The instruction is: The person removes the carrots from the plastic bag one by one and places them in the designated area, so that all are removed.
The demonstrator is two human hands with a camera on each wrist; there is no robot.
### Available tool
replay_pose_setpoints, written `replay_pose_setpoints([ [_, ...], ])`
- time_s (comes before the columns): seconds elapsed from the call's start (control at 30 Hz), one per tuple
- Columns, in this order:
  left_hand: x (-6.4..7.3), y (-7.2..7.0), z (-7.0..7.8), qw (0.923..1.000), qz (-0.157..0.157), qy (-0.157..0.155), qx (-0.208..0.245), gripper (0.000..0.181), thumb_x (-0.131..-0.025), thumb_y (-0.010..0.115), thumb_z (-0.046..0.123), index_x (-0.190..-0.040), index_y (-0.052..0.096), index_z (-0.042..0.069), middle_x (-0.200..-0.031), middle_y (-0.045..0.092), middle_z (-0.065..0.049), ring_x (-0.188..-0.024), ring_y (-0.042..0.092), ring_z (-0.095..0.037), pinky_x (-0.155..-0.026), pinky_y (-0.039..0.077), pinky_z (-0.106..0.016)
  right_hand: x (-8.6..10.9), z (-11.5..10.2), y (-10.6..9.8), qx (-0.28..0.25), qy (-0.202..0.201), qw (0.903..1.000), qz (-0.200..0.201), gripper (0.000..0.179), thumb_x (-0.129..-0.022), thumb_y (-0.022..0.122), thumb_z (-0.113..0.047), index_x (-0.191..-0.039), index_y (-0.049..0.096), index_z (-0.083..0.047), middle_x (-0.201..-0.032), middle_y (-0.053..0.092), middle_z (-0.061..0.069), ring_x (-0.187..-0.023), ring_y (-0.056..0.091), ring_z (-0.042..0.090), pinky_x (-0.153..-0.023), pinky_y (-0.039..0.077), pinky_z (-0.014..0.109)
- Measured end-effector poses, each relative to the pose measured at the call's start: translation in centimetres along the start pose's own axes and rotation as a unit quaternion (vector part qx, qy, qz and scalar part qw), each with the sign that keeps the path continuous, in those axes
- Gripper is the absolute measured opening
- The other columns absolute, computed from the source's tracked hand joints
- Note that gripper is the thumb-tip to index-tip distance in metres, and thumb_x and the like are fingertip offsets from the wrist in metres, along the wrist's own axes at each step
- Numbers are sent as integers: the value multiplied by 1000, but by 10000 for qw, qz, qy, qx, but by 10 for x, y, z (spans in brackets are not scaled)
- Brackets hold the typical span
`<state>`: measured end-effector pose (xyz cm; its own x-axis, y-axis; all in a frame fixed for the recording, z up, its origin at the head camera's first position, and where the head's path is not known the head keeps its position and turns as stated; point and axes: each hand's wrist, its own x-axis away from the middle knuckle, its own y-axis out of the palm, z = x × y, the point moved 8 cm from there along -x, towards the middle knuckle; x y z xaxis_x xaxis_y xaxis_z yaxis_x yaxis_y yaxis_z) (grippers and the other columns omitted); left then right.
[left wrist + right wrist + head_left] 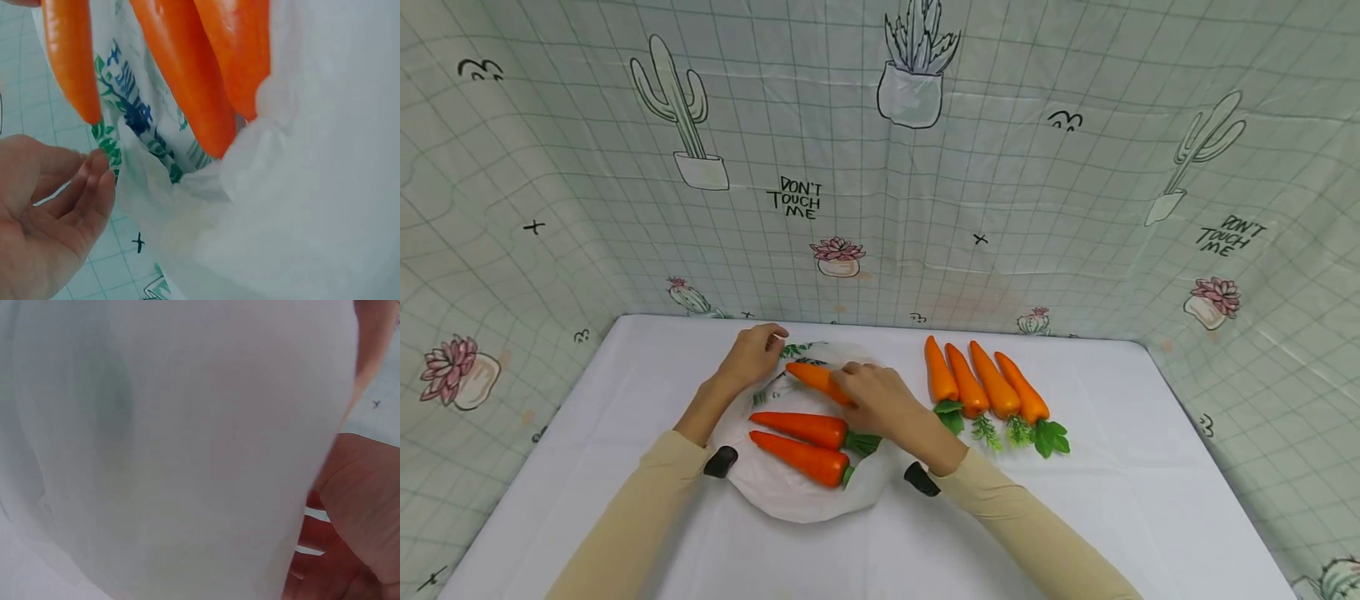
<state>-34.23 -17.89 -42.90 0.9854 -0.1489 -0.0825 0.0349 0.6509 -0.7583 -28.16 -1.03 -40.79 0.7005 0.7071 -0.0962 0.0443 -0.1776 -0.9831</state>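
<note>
A lighter orange carrot is gripped in my right hand at its thick end, its tip slanting left over the far part of a white plastic bag. In the bag's opening lie two redder carrots with green tops, one carrot behind the other carrot. My left hand is at the bag's far left edge; in the left wrist view its loosely bent fingers are right at the green-printed plastic. In the right wrist view, pale film hides much of my right hand.
Several orange carrots lie side by side at the right of the white table, their green leaves toward me. A grid-patterned cloth with plant drawings stands behind and at both sides.
</note>
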Motion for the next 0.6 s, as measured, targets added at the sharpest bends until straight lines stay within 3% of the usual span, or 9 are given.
replay_pose_setpoints([
  [0.37,17,-18,-7,9992,377,121,-11,26,-100,54,0,-120,64,-14,-104,68,-28,-93,65,-40,-87,55,-54,9,13,-15,-571,154,9979,254,41,-91,77,-14,-130,66,-5,-118,70,11,-89,65,23,-77,60,36],
  [0.6,29,-22,-6,9988,420,208,-136,23,-97,62,-1,-116,66,-13,-98,68,-24,-85,63,-34,-81,57,-49,15,21,-24,-1283,365,9889,660,47,-91,78,-15,-134,64,-2,-121,70,13,-91,66,23,-81,59,36],
])
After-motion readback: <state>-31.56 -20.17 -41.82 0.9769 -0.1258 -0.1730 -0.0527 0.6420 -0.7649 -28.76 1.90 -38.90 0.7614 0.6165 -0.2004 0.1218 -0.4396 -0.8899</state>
